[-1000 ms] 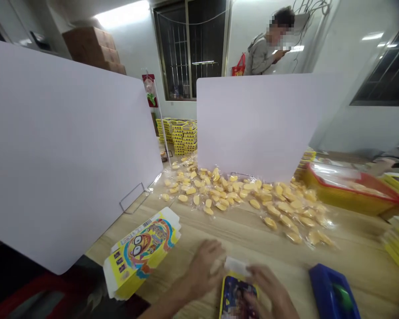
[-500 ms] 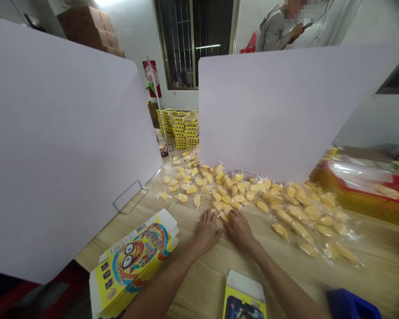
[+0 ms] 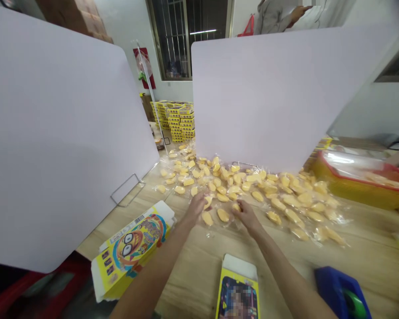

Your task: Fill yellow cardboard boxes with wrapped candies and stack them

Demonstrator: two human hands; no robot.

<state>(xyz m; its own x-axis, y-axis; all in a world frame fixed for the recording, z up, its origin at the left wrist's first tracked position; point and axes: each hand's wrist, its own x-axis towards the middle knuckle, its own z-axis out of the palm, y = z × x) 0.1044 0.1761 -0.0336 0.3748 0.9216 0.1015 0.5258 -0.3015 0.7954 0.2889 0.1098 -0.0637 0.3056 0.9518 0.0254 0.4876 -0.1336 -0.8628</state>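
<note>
At the near edge of a spread of yellow oval pieces in clear wrappers [image 3: 222,197], both hands are at work. My left hand [image 3: 195,209] has its fingers closed on one wrapped yellow piece [image 3: 207,202]. Across a small gap, my right hand [image 3: 248,216] pinches another wrapped piece [image 3: 236,207] with its fingertips. Two more wrapped pieces lie on the wood-grain table between the hands, one of them a flat oval [image 3: 223,215]. What the pieces are made of I cannot tell.
Flattened yellow cartons [image 3: 133,248] lie stacked at left, and a yellow box [image 3: 239,288] lies in front. A blue tape dispenser [image 3: 342,292] sits at lower right. White panels [image 3: 252,102] stand behind, with a yellow basket [image 3: 359,188] at right and another person [image 3: 275,17] beyond.
My hands have moved apart from the near edge of the heap. Several wrapped pieces now show between and in them. The whole view has shifted slightly.
</note>
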